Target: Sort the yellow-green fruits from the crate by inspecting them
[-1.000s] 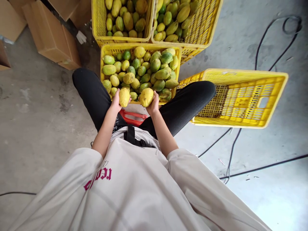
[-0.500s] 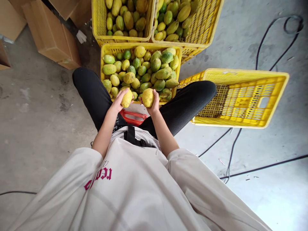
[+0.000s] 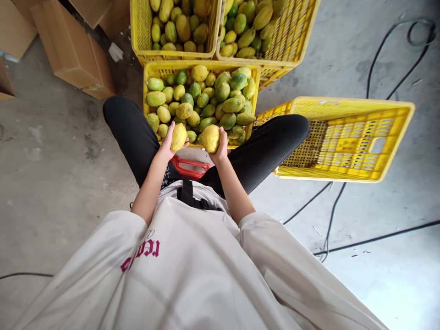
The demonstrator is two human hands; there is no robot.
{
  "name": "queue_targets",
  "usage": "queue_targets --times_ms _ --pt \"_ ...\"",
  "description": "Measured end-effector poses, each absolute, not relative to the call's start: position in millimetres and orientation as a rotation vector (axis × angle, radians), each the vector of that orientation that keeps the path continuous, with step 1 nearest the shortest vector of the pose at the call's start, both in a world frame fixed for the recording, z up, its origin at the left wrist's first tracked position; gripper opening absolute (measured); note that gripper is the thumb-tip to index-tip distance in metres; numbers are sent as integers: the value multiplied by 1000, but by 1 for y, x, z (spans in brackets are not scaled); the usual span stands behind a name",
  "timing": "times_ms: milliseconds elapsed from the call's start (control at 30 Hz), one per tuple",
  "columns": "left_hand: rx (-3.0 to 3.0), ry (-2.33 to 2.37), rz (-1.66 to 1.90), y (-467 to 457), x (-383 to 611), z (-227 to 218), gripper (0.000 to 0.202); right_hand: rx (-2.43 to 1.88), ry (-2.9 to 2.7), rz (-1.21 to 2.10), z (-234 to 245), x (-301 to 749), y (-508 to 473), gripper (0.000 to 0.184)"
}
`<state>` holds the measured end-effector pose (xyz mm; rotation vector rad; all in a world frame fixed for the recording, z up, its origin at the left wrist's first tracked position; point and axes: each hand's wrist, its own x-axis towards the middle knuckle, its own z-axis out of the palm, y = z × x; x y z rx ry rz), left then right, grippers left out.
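Both hands full over the near crate (image 3: 220, 65): one slimmer yellow fruit (image 3: 178, 137), one rounder yellow fruit (image 3: 211, 138).
I see the left hand (image 3: 167, 143) cupped around the slimmer fruit, fingertips showing past its inner side, and the right hand (image 3: 220, 150) closed around the rounder one, thumb along its outer side; the two fruits are apart, just at the crate's front edge. As I judge it, this pair is mid-handling: both are picked up, neither set down. Loose green and yellow fruits (image 3: 195, 91) cover the near crate, and more lie in the two crates behind, left (image 3: 172, 56) and right (image 3: 295, 27); which of these are already handled I cannot tell. Another yellow crate (image 3: 357, 151) sits by the right knee (image 3: 295, 126).
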<state>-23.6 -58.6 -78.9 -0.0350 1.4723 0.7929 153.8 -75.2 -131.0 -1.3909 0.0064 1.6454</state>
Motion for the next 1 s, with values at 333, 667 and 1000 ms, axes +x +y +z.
queue_targets --times_ms 333,667,1000 --pt "-14 1507 802 -62 -23 -86 17 -1366 10 1734 -137 157 -76 43" --pt "-11 1448 737 -60 -22 -79 48 -1284 17 1655 -153 156 -77 44" --pt "58 1436 784 -64 -25 -88 26 -1311 15 1674 -152 157 -80 47"
